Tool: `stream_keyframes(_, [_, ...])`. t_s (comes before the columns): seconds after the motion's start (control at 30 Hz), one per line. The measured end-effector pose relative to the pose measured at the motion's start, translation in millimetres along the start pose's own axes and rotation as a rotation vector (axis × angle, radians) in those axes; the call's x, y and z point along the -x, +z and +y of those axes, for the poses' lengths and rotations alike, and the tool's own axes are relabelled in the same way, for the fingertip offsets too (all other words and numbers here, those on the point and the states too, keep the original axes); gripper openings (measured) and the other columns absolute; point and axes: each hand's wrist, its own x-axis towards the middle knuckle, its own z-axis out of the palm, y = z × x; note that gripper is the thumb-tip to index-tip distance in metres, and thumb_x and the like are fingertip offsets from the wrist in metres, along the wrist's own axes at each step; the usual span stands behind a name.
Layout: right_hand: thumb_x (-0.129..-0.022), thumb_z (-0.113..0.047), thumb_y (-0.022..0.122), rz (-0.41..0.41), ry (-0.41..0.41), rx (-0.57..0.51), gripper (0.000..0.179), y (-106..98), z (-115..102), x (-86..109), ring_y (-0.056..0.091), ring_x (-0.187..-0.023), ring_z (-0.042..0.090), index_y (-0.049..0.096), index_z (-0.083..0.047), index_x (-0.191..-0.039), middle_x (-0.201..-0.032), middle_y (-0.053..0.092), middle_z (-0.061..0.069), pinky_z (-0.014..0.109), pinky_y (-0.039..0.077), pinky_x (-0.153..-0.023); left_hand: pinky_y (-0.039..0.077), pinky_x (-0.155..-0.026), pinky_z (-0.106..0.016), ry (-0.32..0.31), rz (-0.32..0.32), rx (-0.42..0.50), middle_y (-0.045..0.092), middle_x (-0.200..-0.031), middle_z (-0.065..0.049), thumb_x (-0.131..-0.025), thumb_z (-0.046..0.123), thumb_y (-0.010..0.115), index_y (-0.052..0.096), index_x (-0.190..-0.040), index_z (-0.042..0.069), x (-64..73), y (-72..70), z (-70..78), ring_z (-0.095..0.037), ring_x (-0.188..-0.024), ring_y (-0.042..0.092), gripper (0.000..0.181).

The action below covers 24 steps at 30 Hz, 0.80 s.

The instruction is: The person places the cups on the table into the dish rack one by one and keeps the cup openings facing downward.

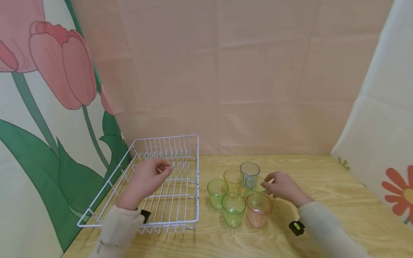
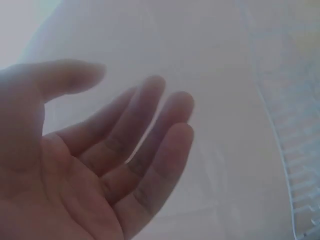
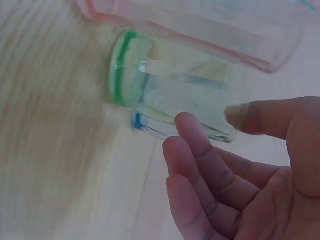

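Observation:
Over the white wire dish rack hangs my left hand, holding nothing; its fingers are loosely bent, thumb apart from them in the left wrist view. My right hand is at the rear green cup, fingertips right at its rim. In the right wrist view, the thumb and fingers stand apart beside the clear cup wall. A pink cup stands in front of that green one, a bluish cup behind it. Two more green cups and a yellow cup complete the cluster.
The dish rack stands at the left on a wood-grain table, its right rim beside the cups. A plain pink cloth backdrop closes off the back. Flower-printed cloths hang on both sides, tulips at the left.

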Motion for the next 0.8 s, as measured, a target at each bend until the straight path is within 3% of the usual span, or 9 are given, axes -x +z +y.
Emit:
stream_keyframes(0.2, [-0.096,-0.012,0.054,0.004,-0.005,-0.044,0.031,7.4,4.1,-1.9,0.067,-0.062,0.024,0.066,0.013,-0.109,-0.067,0.068,0.005,0.038,0.056,-0.057,0.054,-0.078,-0.038,-0.006,-0.009,0.063,0.071,-0.094,0.001,-0.097,0.026,0.064,0.074,-0.108,0.011,4.9,2.5,22.8,-0.015,-0.083,0.065,0.021])
stream_keyframes(0.37, [-0.095,-0.014,0.053,0.051,-0.015,0.017,0.031,3.8,3.4,-0.1,0.065,-0.061,0.019,0.069,0.011,-0.105,-0.069,0.071,0.007,0.033,0.053,-0.054,0.054,-0.078,-0.038,-0.003,-0.011,0.102,0.071,-0.093,0.003,-0.096,0.027,0.066,0.074,-0.105,0.014,8.0,9.1,36.3,-0.015,-0.082,0.065,0.017])
stream_keyframes(0.57, [-0.097,-0.021,0.052,0.125,-0.023,0.083,0.037,-10.2,-3.3,6.7,0.066,-0.064,0.016,0.068,0.009,-0.11,-0.071,0.072,0.002,0.033,0.052,-0.055,0.054,-0.074,-0.036,-0.019,-0.031,0.148,0.071,-0.091,0.002,-0.096,0.03,0.066,0.072,-0.112,0.014,9.7,19.6,45.1,-0.013,-0.081,0.065,0.023])
stream_keyframes(0.8, [-0.096,-0.025,0.05,0.264,-0.034,0.109,0.041,-27.0,-22.5,17.7,0.061,-0.057,0.014,0.067,0.006,-0.118,-0.073,0.073,0.0,0.03,0.037,-0.041,0.054,-0.072,-0.035,-0.005,-0.045,0.217,0.07,-0.089,0.003,-0.096,0.03,0.066,0.069,-0.12,0.012,10.6,29.5,49.5,-0.013,-0.08,0.065,0.03])
